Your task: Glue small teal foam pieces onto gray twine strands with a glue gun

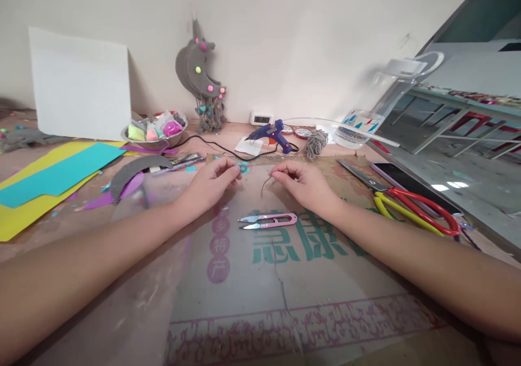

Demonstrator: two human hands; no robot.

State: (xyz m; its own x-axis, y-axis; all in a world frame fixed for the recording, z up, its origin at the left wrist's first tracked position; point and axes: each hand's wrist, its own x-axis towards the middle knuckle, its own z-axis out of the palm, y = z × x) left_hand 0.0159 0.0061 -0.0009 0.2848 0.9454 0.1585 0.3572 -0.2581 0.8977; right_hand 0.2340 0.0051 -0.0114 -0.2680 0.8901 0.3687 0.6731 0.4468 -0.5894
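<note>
My left hand (215, 181) is closed in a pinch, with a small teal flower (243, 167) at its fingertips. A thin grey-brown piece of yarn (263, 186) hangs in a curve from the thumb and fingers of my right hand (299, 181), which is pinched shut. Between and below the two hands, pink thread snips (277, 221) lie on the printed cardboard (252, 279), blades pointing left. A blue glue gun (273, 135) rests behind the hands, beside a bundle of grey yarn (316, 143).
Red-and-yellow scissors (411, 203) and a phone (415, 187) lie at right, before a clear plastic jug (370, 106). At left are teal (61, 173) and yellow sheets, a grey crescent (136, 173) and a bowl (154, 138). A decorated moon (195, 70) hangs against the wall.
</note>
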